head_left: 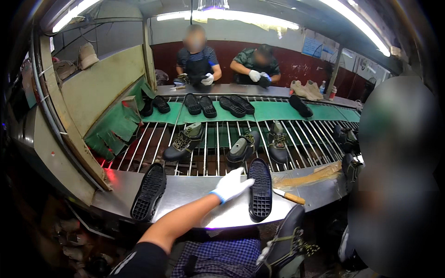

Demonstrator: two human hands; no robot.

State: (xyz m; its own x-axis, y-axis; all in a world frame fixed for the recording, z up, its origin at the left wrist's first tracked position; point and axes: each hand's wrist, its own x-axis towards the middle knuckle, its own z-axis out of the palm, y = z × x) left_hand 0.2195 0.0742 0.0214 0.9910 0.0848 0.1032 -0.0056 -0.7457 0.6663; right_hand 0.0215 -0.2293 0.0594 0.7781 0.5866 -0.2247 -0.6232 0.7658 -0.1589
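Note:
My left hand (233,186), in a white glove, reaches over the metal bench with fingers stretched out. Its fingertips are at the left edge of a black shoe sole (260,190), tread side up; whether they press on it I cannot tell. Low at the right, my right hand (263,255) shows only as a bit of white glove beside a black shoe upper (283,238) on a last, with greenish laces. That hand appears to hold the shoe; most of it is hidden. Another black sole (149,192) lies farther left, also tread up.
A wooden-handled knife (289,196) lies right of the near sole, by brown tape (308,176). Laced black shoes (184,142) stand on the roller conveyor (213,162). Several soles (192,104) lie on the green belt (273,111). Two gloved co-workers (197,58) work opposite; a blurred figure is at right.

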